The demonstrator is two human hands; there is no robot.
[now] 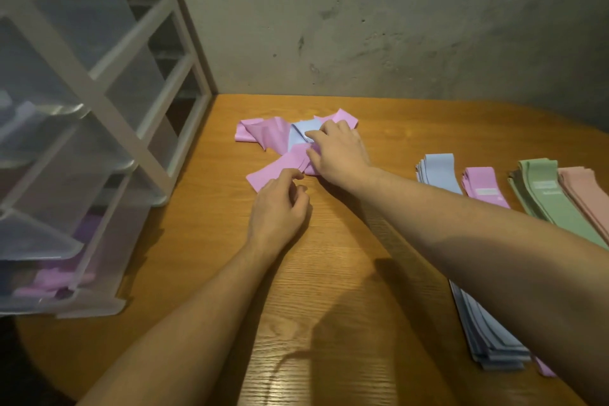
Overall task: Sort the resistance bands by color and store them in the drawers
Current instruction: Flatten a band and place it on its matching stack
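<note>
Two bare forearms, no sleeves

The left hand (280,208) and right hand (339,152) wear no gloves, rings or watch.

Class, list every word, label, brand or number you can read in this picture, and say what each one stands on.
Nothing can be read.
White label on the pink band stack: print too blurred to read.
White label on the green band stack: print too blurred to read.
Drawer unit, table, wall: no writing shows.
</note>
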